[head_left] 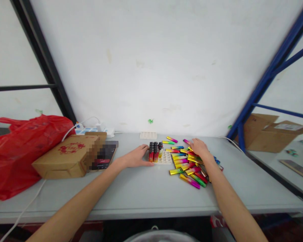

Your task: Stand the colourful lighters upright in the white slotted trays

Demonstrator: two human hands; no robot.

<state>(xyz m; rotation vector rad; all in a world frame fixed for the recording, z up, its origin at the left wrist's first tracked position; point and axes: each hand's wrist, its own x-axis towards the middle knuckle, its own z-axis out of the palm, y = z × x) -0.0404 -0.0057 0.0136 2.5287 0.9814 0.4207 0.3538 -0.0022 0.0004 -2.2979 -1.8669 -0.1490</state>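
Note:
My left hand [136,156] lies flat on the grey table [141,191], fingers stretched out, touching the left edge of a white holed tray [166,158]. Several rainbow-coloured sticks with black caps [155,150] stand upright in the tray's left part. My right hand [199,148] rests palm down on a loose pile of rainbow-coloured sticks [189,166] to the right of the tray, with its fingers curled over the sticks at the pile's far edge. Whether it grips one is hidden.
A brown cardboard box [68,155] and a red plastic bag [17,148] sit at the left. A dark phone-like item [104,158] leans on the box. A second white tray [148,135] and a power strip [93,129] lie by the wall. Blue shelving [262,84] stands at right.

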